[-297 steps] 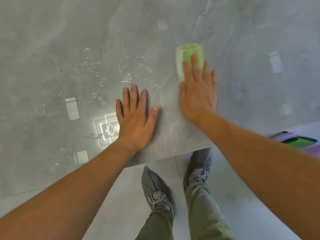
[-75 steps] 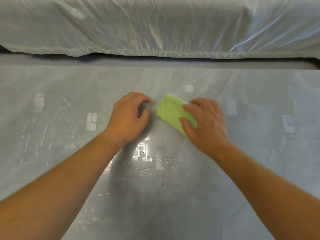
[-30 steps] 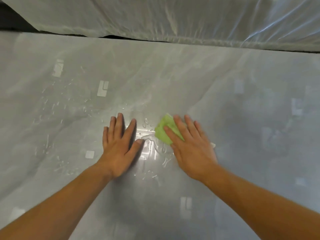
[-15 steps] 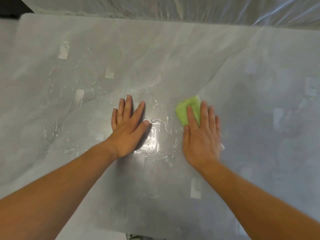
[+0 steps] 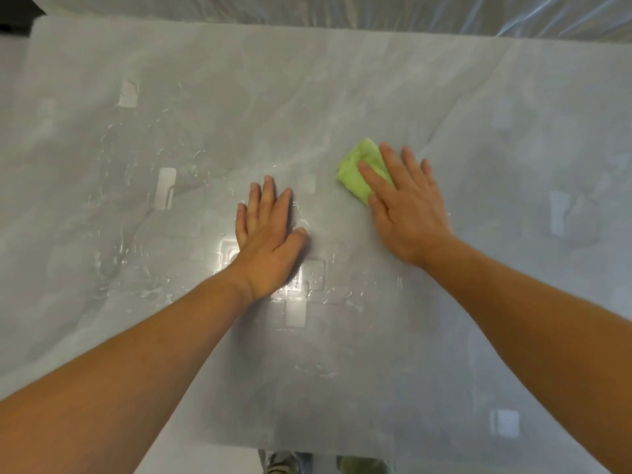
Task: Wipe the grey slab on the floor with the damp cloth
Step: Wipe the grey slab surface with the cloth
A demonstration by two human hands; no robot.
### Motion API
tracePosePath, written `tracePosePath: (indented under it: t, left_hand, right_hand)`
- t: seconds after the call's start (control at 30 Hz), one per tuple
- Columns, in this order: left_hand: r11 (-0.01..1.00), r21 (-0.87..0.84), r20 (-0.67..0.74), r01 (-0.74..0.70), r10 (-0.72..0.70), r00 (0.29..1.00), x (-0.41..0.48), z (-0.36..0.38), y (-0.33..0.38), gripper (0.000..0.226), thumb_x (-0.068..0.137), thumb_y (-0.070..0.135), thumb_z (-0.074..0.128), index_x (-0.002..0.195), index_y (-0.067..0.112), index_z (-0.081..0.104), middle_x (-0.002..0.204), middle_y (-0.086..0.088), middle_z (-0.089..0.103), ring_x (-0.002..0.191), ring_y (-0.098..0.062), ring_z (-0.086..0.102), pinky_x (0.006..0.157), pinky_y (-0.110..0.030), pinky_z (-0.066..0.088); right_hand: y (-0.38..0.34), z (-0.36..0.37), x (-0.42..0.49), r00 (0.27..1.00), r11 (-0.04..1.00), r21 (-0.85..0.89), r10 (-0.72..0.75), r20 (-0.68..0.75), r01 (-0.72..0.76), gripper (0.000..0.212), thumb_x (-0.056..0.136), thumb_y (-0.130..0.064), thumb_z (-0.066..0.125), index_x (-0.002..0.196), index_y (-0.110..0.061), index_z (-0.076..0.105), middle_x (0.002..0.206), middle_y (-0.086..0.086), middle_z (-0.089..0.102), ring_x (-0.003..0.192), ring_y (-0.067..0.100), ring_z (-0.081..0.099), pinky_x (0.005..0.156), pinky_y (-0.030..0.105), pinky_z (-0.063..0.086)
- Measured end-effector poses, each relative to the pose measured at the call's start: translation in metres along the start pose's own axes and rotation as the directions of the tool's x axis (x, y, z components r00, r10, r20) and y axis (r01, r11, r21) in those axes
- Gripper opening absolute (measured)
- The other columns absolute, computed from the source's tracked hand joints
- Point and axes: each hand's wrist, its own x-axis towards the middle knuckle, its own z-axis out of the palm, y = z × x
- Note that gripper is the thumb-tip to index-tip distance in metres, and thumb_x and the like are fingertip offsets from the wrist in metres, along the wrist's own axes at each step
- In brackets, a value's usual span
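The right hand (image 5: pixel 407 213) has no closed grip. Its fingers lie straight and spread, pressing flat on the folded lime-green damp cloth (image 5: pixel 354 174), whose soft, nubbly corner sticks out toward 10 o'clock from under the fingertips. The left hand (image 5: pixel 270 241) is likewise open with its palm flat, resting on the bare surface just at 8 o'clock of the cloth and not touching it.

Both are on the glossy grey slab on the floor (image 5: pixel 376 80), near its middle. There is wide bare room at 3 o'clock of the right hand and at 9 o'clock of the left. The slab's far edge at 12 o'clock runs under a crinkled clear plastic sheet (image 5: pixel 342 8). Its near edge at 6 o'clock stops just short of the toes of grey shoes (image 5: pixel 284 465).

Half a second back the right hand pointed at 12 o'clock. It has now swung to about 11, carrying the cloth with it, and fewer beads of water lie between the hands.

Thin water streaks (image 5: pixel 136 254) are scattered at 9 o'clock of the left hand, among pale rectangular reflections (image 5: pixel 165 188).
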Motion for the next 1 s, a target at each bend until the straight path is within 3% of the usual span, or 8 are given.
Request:
tracePosePath:
  t: [0.07, 0.2, 0.27, 0.37, 0.5, 0.73, 0.9, 1.0]
  left_hand:
    - [1.000, 0.007, -0.002, -0.005, 0.005, 1.000, 0.000, -0.001, 0.000, 0.077, 0.089, 0.044, 0.026, 0.160, 0.023, 0.007, 0.165, 0.003, -0.023, 0.147, -0.010, -0.031, 0.112, -0.027, -0.027]
    - [1.000, 0.020, 0.020, -0.010, 0.010, 1.000, -0.002, -0.003, 0.000, 0.076, 0.089, 0.045, 0.028, 0.160, 0.025, 0.010, 0.166, 0.002, -0.022, 0.148, -0.012, -0.030, 0.116, -0.033, -0.024]
    - [0.997, 0.078, 0.004, -0.025, 0.025, 1.000, -0.004, -0.005, -0.001, 0.072, 0.092, 0.048, 0.028, 0.159, 0.024, 0.014, 0.167, -0.001, -0.018, 0.150, -0.016, -0.027, 0.118, -0.036, -0.020]
    - [0.985, 0.154, -0.041, -0.072, 0.079, 0.996, -0.015, -0.002, -0.003, 0.066, 0.098, 0.049, 0.026, 0.157, 0.022, 0.022, 0.168, -0.006, -0.010, 0.152, -0.020, -0.021, 0.121, -0.038, -0.017]
    - [0.971, 0.230, -0.049, -0.066, 0.079, 0.996, -0.039, 0.009, -0.013, 0.065, 0.098, 0.053, 0.019, 0.158, 0.027, 0.018, 0.168, -0.002, -0.013, 0.151, -0.016, -0.025, 0.118, -0.035, -0.023]
    - [0.995, 0.048, 0.009, -0.085, 0.084, 0.996, -0.044, 0.007, -0.028, 0.076, 0.090, 0.061, 0.012, 0.160, 0.032, 0.009, 0.167, 0.010, -0.014, 0.148, -0.002, -0.025, 0.117, -0.032, -0.024]
    - [0.995, 0.023, 0.030, -0.100, 0.099, 0.995, -0.047, 0.003, -0.030, 0.084, 0.088, 0.064, 0.013, 0.160, 0.024, -0.004, 0.166, 0.012, -0.016, 0.147, 0.000, -0.027, 0.118, -0.033, -0.022]
    - [0.994, 0.029, 0.044, -0.101, 0.100, 0.994, -0.045, 0.004, -0.032, 0.084, 0.087, 0.061, 0.014, 0.160, 0.024, -0.005, 0.166, 0.011, -0.018, 0.147, -0.001, -0.028, 0.117, -0.031, -0.024]
  right_hand:
    - [-0.011, 0.003, -0.006, 1.000, 1.000, -0.001, 0.026, -0.007, -0.026, 0.056, 0.100, -0.034, 0.030, 0.155, -0.033, 0.028, 0.167, 0.005, 0.014, 0.152, 0.038, 0.011, 0.123, 0.050, 0.003]
    - [0.003, 0.007, -0.062, 0.983, 0.985, -0.016, -0.170, 0.065, 0.171, 0.053, 0.101, -0.033, 0.034, 0.154, -0.035, 0.032, 0.166, 0.003, 0.019, 0.152, 0.033, 0.015, 0.124, 0.050, 0.009]
    - [0.019, 0.006, -0.086, 0.999, 0.999, 0.021, 0.047, 0.025, -0.048, 0.054, 0.100, -0.036, 0.033, 0.154, -0.036, 0.031, 0.166, 0.002, 0.017, 0.153, 0.032, 0.014, 0.124, 0.048, 0.007]
    - [0.006, 0.011, -0.115, 0.916, 0.914, 0.101, 0.400, -0.045, -0.394, 0.057, 0.099, -0.038, 0.030, 0.155, -0.033, 0.029, 0.167, 0.007, 0.015, 0.153, 0.034, 0.012, 0.124, 0.048, 0.007]
    - [-0.055, 0.030, -0.132, 0.872, 0.869, 0.109, 0.489, -0.033, -0.483, 0.061, 0.098, -0.038, 0.030, 0.158, -0.028, 0.020, 0.167, 0.011, 0.005, 0.154, 0.033, 0.003, 0.125, 0.047, 0.004]
    - [-0.080, 0.027, -0.037, 0.940, 0.942, 0.076, 0.333, -0.075, -0.328, 0.058, 0.103, -0.036, 0.030, 0.159, -0.025, 0.018, 0.167, 0.014, 0.005, 0.153, 0.038, 0.003, 0.124, 0.051, 0.004]
    - [-0.068, 0.027, -0.083, 0.977, 0.977, -0.072, -0.195, 0.084, 0.201, 0.057, 0.102, -0.035, 0.033, 0.157, -0.028, 0.025, 0.167, 0.011, 0.013, 0.152, 0.038, 0.011, 0.123, 0.055, 0.010]
    - [-0.042, 0.023, -0.055, 0.994, 0.993, -0.062, -0.102, 0.034, 0.103, 0.056, 0.100, -0.036, 0.032, 0.156, -0.031, 0.027, 0.166, 0.009, 0.017, 0.151, 0.039, 0.015, 0.123, 0.054, 0.008]
